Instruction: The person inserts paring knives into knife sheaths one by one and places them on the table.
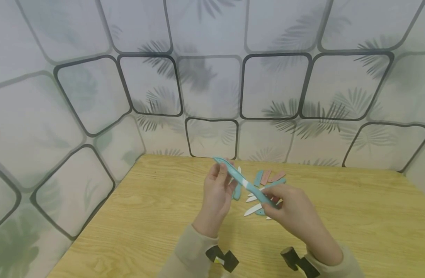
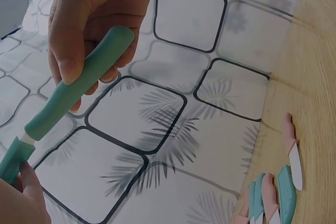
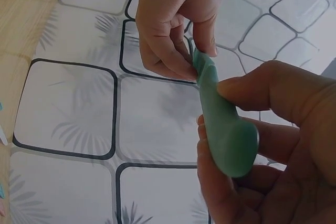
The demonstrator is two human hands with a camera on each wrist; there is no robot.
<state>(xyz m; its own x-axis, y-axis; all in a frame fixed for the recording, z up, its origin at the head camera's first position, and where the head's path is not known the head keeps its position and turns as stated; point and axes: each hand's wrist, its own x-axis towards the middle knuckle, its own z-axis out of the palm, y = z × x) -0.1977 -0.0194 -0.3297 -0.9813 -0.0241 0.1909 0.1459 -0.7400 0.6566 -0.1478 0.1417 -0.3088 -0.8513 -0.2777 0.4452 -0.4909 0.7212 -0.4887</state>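
Note:
In the head view, my left hand (image 1: 216,191) pinches a teal knife sheath (image 1: 228,166) near its far end. My right hand (image 1: 292,206) grips the teal handle of a knife (image 1: 262,197). A short stretch of pale blade shows between handle and sheath; the rest of the blade is hidden inside the sheath. Knife and sheath are in line, raised over the table. From the left wrist, the handle (image 2: 79,85) lies between the right thumb and fingers. The right wrist view shows the handle's rounded butt (image 3: 241,148) close up, with the left hand (image 3: 176,30) at the sheath beyond.
On the wooden table (image 1: 146,216) lie several knives with white blades (image 1: 253,209), a teal sheath (image 1: 258,178) and pink sheaths (image 1: 266,177). A pink-handled knife (image 2: 291,140) lies apart in the left wrist view. A patterned wall (image 1: 209,88) rises behind the table.

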